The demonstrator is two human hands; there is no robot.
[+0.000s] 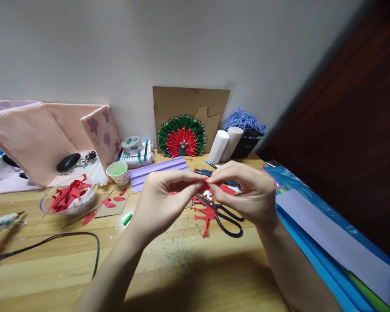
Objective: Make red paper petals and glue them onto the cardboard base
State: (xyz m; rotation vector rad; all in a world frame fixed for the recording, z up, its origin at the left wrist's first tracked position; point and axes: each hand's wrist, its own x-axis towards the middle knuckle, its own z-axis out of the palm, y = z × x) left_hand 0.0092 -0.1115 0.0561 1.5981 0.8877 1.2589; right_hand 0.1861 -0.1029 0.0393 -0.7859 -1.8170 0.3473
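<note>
My left hand (169,197) and my right hand (247,190) meet over the middle of the table, their thumbs and forefingers pinched together. A small red piece (204,186), which looks like paper or thin foam, is held between the two sets of fingertips. Most of it is covered by the fingers. Below my right hand lie black-handled scissors (229,221), blades pointing up and left. Jagged red scraps (205,214) rest beside and under the blades. To the left of my left hand, several red petal shapes (118,199) sit on and around a small piece of cardboard (112,210).
A clear bowl of red scraps (69,197), a glue gun (3,223) with its black cord (68,234) and a paper cup (118,173) stand left. A green-and-red peacock (182,138) on cardboard (188,99) leans against the wall. Coloured sheets (331,242) lie right.
</note>
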